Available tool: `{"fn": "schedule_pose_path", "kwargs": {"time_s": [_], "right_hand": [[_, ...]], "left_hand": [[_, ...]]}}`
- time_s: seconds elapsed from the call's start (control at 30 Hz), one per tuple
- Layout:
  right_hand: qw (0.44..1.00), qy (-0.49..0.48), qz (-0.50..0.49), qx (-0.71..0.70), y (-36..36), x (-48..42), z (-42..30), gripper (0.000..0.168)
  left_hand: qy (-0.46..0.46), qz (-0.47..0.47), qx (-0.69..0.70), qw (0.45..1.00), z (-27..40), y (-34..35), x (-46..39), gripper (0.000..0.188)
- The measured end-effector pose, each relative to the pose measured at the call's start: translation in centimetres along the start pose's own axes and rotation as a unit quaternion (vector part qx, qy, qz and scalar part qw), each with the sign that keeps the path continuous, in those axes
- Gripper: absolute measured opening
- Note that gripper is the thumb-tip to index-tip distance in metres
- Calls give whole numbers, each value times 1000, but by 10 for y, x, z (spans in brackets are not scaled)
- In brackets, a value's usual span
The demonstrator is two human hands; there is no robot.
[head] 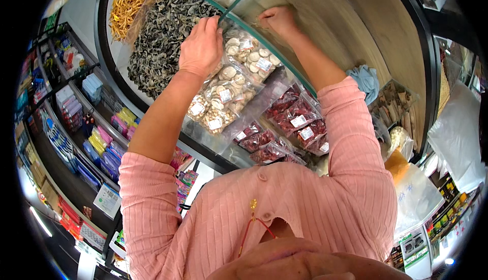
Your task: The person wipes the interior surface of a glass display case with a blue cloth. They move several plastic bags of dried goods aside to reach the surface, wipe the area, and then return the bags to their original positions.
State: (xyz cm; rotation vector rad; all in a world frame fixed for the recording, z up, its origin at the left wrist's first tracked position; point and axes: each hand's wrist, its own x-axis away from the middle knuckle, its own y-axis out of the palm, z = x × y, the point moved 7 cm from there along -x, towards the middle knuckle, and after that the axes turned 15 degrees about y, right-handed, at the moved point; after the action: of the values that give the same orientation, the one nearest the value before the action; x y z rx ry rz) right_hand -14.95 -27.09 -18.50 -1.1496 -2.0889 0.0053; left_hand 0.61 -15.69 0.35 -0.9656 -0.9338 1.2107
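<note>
My left hand (202,47) is at the corner where the glass dividers (263,47) meet, its fingertips against the glass. Beneath and beside it spreads a heap of dried black fungus (160,39). Clear bags of pale dried slices (228,85) lie just below that hand, each with a white label. Over the divider, my right hand (280,22) reaches down into a wood-lined compartment (324,9). Its fingers are curled close to the bottom; whether something small is between them cannot be made out.
Bags of dark red dried food (297,116) lie nearest my body. Dried yellow strips (133,1) fill the far left. A crumpled blue cloth (364,81) and a clear box of brown dried pieces (392,98) sit right of my right forearm. Shelves of packaged goods (95,127) line the left.
</note>
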Motion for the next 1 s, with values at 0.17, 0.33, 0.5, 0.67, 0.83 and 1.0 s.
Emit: {"fn": "schedule_pose_path", "kwargs": {"time_s": [0.17, 0.33, 0.5, 0.67, 0.83, 1.0], "right_hand": [[927, 121, -113, -336, -26, 40, -5, 23], [875, 132, -163, -437, -59, 123, -25, 28], [874, 102, -74, -470, -137, 268, -20, 25], [884, 113, 63, -450, -225, 430, 34, 27], [873, 116, 216, -421, -285, 608, 73, 28], [851, 105, 216, -468, -257, 708, 82, 27]], "left_hand": [[15, 15, -14, 1000, 0, 1, -2, 28], [-8, 7, 17, 1000, -10, 10, 4, 34], [83, 57, -53, 993, -21, 24, -1, 38], [70, 5, -62, 996, -4, 21, -3, 39], [119, 5, -27, 992, -29, 36, -14, 39], [42, 71, -122, 989, 33, 5, 5, 59]]}}
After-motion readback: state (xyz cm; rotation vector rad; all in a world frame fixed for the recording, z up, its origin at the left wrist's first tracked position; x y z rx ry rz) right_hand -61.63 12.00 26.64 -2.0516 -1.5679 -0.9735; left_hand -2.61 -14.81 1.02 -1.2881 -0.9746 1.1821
